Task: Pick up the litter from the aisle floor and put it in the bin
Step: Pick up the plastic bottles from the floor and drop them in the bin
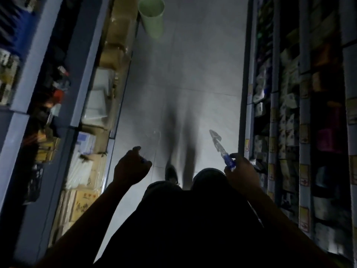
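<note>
Here the right hand (241, 171) pinches a crumpled clear plastic wrapper (218, 143) by its blue end, the rest of it sticking up and forward like a twisted stem. The left hand (131, 167) is raised with fingers curled, and something small and bluish shows at its fingertips, but the dim, blurred picture does not let me say whether that grip holds a second scrap or nothing. The pale green bin (151, 16) stands well ahead on the aisle floor (193, 74), close against the left shelving (108, 74). The step in hand looks like carrying the litter to the bin: I would walk right up to it, bring the wrapper over the open mouth and let go low, because thin film is light and drifts if dropped from height. The wrapper is glossy, creased and springy, so it may cling to the fingers; a small shake should free it. The bin is a smooth, round, tapering plastic tub; the floor is pale, faintly glossy tile; cardboard cartons line the left, packaged goods fill the right shelves (289, 113).
</note>
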A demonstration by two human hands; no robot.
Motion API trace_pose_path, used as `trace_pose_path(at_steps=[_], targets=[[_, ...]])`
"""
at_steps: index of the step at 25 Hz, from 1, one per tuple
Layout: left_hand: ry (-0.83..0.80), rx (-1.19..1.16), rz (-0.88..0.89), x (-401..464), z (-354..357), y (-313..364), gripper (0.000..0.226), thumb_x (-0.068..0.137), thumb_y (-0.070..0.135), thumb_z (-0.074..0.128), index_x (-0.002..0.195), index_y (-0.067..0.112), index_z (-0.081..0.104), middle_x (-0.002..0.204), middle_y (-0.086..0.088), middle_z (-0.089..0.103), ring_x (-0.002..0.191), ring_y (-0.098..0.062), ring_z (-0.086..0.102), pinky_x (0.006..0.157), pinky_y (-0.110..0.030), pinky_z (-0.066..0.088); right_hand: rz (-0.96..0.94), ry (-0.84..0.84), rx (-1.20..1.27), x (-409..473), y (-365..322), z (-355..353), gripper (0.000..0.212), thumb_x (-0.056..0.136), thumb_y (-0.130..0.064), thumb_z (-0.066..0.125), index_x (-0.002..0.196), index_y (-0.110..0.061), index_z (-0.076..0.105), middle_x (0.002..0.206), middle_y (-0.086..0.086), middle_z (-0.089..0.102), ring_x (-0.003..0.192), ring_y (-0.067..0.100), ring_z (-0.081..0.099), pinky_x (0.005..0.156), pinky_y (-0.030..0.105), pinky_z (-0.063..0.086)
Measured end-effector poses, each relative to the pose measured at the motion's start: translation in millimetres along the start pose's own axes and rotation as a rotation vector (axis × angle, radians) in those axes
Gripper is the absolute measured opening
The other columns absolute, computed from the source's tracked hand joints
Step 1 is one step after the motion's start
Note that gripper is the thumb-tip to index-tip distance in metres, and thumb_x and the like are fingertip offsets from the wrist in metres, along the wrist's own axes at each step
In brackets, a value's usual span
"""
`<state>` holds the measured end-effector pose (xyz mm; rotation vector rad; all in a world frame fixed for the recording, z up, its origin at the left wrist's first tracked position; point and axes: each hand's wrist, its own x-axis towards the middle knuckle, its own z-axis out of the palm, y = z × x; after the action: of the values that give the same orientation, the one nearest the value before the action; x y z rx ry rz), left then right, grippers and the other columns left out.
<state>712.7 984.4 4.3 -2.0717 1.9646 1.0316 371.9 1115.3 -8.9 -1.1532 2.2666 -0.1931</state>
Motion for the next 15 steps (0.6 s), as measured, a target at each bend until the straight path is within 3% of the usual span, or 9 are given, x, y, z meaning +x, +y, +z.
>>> trace_pose_path(at_steps=[8,11,15], targets=[[0.007,0.092,0.161,207.3,-63.6,151.9,0.074,0.079,0.039,0.065,0.146,0.019,0.042,0.124,-0.005,0.065,0.114,-0.026,0.062,0.094,-0.04,0.048,0.092,0.03,0.094,156.2,-2.3,-59.0,0.037,0.09,-0.027,0.07,0.125,-0.022,0.059,0.113,0.009,0.069,0.091,0.033,0.07,0.075,0.041,0.057],[-0.03,0.099,0.107,254.9,-78.6,194.4,0.08,0.075,0.047,0.064,0.148,0.021,0.04,0.126,-0.005,0.064,0.116,-0.026,0.061,0.097,-0.042,0.048,0.079,0.033,0.165,233.7,-20.3,-92.4,0.033,0.088,-0.024,0.07,0.12,-0.023,0.061,0.104,0.004,0.069,0.091,0.027,0.068,0.074,0.036,0.054],[-0.025,0.073,0.031,295.1,-90.2,228.7,0.081,0.077,0.048,0.067,0.148,0.019,0.041,0.129,-0.007,0.063,0.118,-0.027,0.061,0.097,-0.042,0.048,-0.045,-0.002,0.112,339.7,-60.5,-136.7,0.036,0.086,-0.025,0.069,0.119,-0.024,0.057,0.104,0.004,0.067,0.088,0.03,0.066,0.075,0.045,0.057]])
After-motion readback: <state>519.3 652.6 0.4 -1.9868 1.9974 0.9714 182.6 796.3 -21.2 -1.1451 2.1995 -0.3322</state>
